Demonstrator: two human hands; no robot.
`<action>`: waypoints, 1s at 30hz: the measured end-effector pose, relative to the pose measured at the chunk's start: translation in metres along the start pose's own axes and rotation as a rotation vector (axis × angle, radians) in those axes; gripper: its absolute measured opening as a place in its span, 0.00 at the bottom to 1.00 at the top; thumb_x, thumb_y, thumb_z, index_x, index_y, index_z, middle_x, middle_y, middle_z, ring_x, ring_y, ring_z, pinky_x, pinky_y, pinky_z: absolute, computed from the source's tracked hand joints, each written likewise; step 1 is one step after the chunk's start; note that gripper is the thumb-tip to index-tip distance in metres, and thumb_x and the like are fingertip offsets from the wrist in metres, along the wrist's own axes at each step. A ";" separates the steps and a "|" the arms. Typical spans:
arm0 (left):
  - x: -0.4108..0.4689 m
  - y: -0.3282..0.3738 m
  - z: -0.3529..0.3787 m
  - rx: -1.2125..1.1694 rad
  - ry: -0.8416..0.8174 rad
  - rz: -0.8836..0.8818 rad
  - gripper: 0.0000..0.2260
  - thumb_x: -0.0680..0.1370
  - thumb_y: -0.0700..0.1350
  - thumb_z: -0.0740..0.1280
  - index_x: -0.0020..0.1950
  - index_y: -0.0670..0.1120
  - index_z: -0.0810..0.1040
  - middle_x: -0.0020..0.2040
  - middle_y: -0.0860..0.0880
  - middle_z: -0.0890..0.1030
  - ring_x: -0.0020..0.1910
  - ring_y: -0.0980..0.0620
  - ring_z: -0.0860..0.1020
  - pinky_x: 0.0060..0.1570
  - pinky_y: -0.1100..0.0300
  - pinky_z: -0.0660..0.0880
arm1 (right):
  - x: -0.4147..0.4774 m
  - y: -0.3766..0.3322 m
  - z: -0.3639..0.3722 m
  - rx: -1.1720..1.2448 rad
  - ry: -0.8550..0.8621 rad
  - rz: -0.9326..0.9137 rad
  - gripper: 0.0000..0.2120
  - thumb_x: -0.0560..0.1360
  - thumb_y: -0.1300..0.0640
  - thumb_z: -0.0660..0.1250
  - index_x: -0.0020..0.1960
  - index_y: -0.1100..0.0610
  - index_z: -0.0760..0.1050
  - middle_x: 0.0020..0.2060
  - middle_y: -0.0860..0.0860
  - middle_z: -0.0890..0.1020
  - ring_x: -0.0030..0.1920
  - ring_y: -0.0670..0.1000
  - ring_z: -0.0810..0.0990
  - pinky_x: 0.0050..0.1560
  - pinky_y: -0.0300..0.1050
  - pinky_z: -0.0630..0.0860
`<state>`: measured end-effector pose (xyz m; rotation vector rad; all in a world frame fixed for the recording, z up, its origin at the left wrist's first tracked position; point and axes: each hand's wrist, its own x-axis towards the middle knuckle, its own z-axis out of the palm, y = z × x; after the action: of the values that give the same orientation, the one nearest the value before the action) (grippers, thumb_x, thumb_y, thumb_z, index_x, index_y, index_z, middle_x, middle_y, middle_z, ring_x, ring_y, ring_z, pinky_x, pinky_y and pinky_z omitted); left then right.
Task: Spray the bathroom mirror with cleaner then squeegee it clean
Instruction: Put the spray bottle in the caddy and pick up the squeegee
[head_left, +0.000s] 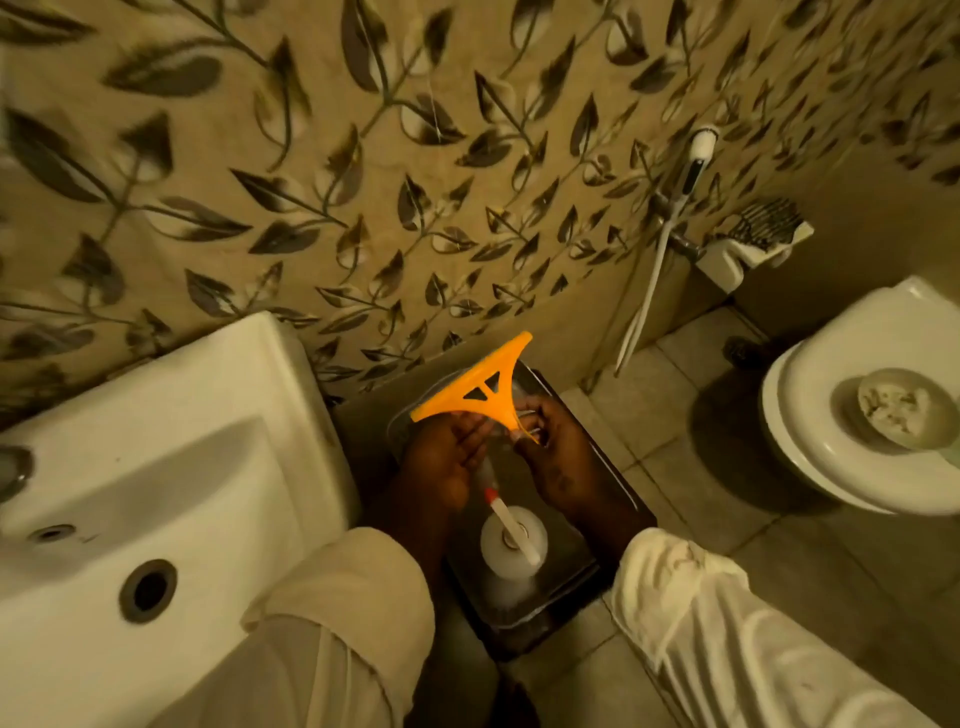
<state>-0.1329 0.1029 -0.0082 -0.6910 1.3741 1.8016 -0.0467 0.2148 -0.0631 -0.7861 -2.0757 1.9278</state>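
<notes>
An orange squeegee (480, 387) with a wide blade is held low in front of me, blade end toward the leaf-patterned wall. My left hand (449, 457) cups it from below on the left, and my right hand (558, 452) grips its handle end on the right. Under my hands a white spray bottle (511, 545) with a white nozzle and red tip stands in a dark tray (613, 499) on the floor. No mirror is in view.
A white washbasin (156, 483) fills the left side. A white toilet (862, 436) with a round object on its lid stands at right. A hand shower and hose (665, 244) hang on the wall beside a white holder (748, 249). The floor is tiled.
</notes>
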 end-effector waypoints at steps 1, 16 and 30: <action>-0.008 0.003 0.001 0.033 -0.015 0.022 0.13 0.85 0.38 0.55 0.66 0.39 0.74 0.69 0.40 0.76 0.67 0.43 0.76 0.60 0.53 0.73 | -0.005 -0.009 0.003 -0.012 0.020 -0.023 0.14 0.80 0.71 0.68 0.65 0.68 0.76 0.51 0.62 0.84 0.47 0.48 0.82 0.49 0.35 0.77; -0.186 0.099 -0.009 0.103 -0.185 0.388 0.12 0.83 0.36 0.63 0.66 0.39 0.75 0.54 0.42 0.85 0.48 0.51 0.85 0.50 0.59 0.80 | -0.083 -0.176 0.029 0.197 0.075 -0.305 0.12 0.82 0.66 0.68 0.62 0.54 0.79 0.48 0.54 0.86 0.48 0.53 0.86 0.46 0.44 0.82; -0.349 0.218 -0.039 0.051 -0.295 0.843 0.13 0.83 0.37 0.63 0.67 0.45 0.78 0.52 0.47 0.87 0.52 0.51 0.86 0.53 0.58 0.80 | -0.126 -0.375 0.092 0.291 0.030 -0.662 0.15 0.81 0.64 0.71 0.60 0.44 0.79 0.51 0.54 0.86 0.48 0.60 0.87 0.42 0.44 0.84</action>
<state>-0.1134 -0.0488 0.3759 0.2472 1.6164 2.3575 -0.0771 0.0694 0.3148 -0.0429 -1.6770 1.7420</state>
